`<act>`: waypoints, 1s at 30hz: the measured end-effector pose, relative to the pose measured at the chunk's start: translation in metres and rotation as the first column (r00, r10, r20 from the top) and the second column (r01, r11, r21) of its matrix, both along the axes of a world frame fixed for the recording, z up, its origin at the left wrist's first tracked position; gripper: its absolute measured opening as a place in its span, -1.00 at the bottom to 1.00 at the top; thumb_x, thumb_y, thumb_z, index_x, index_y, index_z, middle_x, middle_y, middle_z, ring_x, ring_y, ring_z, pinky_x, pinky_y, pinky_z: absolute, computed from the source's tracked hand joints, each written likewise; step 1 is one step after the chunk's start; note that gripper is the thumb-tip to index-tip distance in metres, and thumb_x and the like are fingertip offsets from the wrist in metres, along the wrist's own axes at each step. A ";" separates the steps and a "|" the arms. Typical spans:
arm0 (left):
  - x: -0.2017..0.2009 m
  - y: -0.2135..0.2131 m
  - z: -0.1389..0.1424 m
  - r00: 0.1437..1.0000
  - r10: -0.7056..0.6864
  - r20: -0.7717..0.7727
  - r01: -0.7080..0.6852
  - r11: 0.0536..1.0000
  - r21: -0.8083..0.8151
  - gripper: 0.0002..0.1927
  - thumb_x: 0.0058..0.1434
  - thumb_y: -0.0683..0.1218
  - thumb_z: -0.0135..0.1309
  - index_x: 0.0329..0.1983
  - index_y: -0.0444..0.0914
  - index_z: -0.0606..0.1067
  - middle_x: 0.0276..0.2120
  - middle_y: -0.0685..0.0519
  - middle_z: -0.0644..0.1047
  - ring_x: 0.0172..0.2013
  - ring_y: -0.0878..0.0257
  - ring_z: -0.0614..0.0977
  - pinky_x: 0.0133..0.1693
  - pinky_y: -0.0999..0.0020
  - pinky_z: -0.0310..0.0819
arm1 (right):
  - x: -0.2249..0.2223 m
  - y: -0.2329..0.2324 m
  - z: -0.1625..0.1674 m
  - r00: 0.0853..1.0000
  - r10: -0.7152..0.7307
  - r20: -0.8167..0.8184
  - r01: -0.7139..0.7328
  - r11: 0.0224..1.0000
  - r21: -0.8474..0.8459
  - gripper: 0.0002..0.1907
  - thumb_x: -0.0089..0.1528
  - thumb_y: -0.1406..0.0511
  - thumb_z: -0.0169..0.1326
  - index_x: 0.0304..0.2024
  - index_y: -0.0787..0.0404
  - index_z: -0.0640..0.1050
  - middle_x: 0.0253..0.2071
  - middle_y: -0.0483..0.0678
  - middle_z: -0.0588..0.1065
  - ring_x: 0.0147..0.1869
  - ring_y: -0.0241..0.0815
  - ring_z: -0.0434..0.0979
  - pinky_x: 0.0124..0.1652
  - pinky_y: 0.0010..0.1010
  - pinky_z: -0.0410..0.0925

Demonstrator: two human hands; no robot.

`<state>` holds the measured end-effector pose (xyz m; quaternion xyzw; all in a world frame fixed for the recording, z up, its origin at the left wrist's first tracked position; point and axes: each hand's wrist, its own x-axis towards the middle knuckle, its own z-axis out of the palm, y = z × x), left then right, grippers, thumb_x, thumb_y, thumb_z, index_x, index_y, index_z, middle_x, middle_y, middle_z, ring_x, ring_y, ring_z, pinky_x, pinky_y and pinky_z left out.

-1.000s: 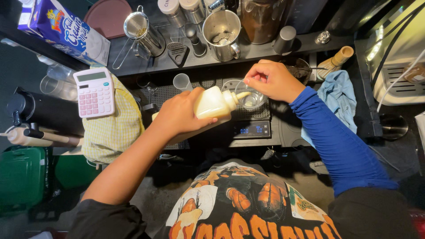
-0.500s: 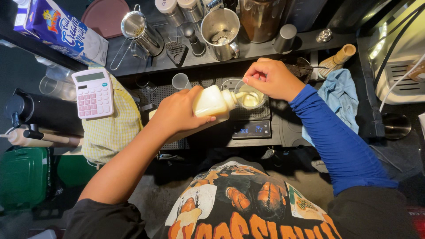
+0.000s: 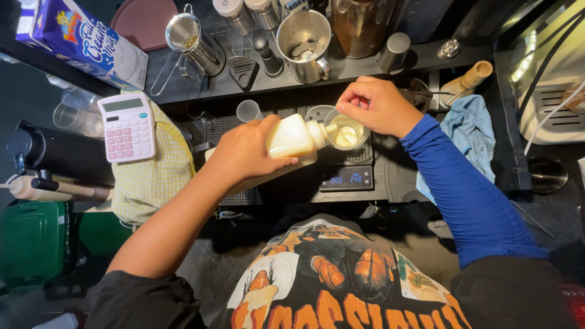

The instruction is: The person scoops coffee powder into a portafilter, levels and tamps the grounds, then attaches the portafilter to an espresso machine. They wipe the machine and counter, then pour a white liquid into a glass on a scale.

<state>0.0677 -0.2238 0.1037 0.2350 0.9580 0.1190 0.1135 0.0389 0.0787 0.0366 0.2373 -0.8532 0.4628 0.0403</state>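
Left-hand grip wraps the soft cream squeeze bottle, tipped over the small glass cup on the scale; your right hand pinches the rim. Squeeze mid-body, gently — fragile, likely slippery glass.

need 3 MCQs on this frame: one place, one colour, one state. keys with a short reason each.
1. Where does the small clear cup stand?
A. on the digital scale
B. on the pink calculator
C. on the upper shelf

2. What colour is the sleeve on the right arm?
A. yellow
B. blue
C. grey

3. How does the left hand hold the squeeze bottle?
A. upright, capped
B. lying flat on the counter
C. tipped, nozzle at the cup

Answers: 1 A, the cup sits above the scale's lit display. 2 B, the sleeve is bright blue from wrist to shoulder. 3 C, the bottle leans sideways with its nozzle over the cup's rim, where the right hand steadies it.
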 end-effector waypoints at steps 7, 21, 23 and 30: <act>-0.001 0.001 0.000 1.000 -0.002 0.008 0.002 1.000 0.000 -0.13 -0.11 0.42 0.30 0.14 -0.18 0.43 -0.21 -0.20 0.60 -0.18 -0.19 0.65 -0.17 -0.05 0.53 | 0.000 -0.001 0.004 1.000 0.006 0.015 -0.006 1.000 -0.001 -0.86 0.25 0.26 0.24 -0.28 0.22 0.65 -0.39 -0.18 0.42 -0.40 -0.44 0.37 -0.38 -0.58 0.28; -0.004 0.000 0.003 1.000 -0.022 0.001 0.022 1.000 -0.023 -0.15 -0.12 0.41 0.32 0.10 -0.17 0.44 -0.28 -0.17 0.61 -0.23 -0.17 0.66 -0.21 -0.04 0.54 | 0.000 -0.001 0.003 1.000 0.015 0.019 -0.014 1.000 -0.011 -0.86 0.25 0.26 0.24 -0.28 0.23 0.64 -0.41 -0.18 0.42 -0.40 -0.43 0.37 -0.38 -0.57 0.27; -0.004 0.000 0.003 1.000 -0.021 0.000 0.021 1.000 -0.018 -0.16 -0.12 0.41 0.33 0.09 -0.17 0.45 -0.28 -0.17 0.61 -0.23 -0.17 0.66 -0.21 -0.04 0.54 | 0.001 -0.001 0.004 1.000 0.013 0.027 -0.013 1.000 -0.007 -0.85 0.25 0.26 0.24 -0.28 0.23 0.64 -0.41 -0.18 0.42 -0.40 -0.43 0.37 -0.38 -0.57 0.28; -0.005 -0.001 0.003 1.000 -0.008 0.013 0.008 1.000 -0.025 -0.17 -0.12 0.41 0.32 0.08 -0.17 0.45 -0.26 -0.18 0.62 -0.22 -0.17 0.66 -0.20 -0.05 0.53 | 0.002 -0.002 0.006 0.999 0.025 0.039 -0.024 1.000 -0.012 -0.85 0.26 0.25 0.24 -0.27 0.23 0.65 -0.40 -0.17 0.42 -0.39 -0.43 0.37 -0.37 -0.57 0.27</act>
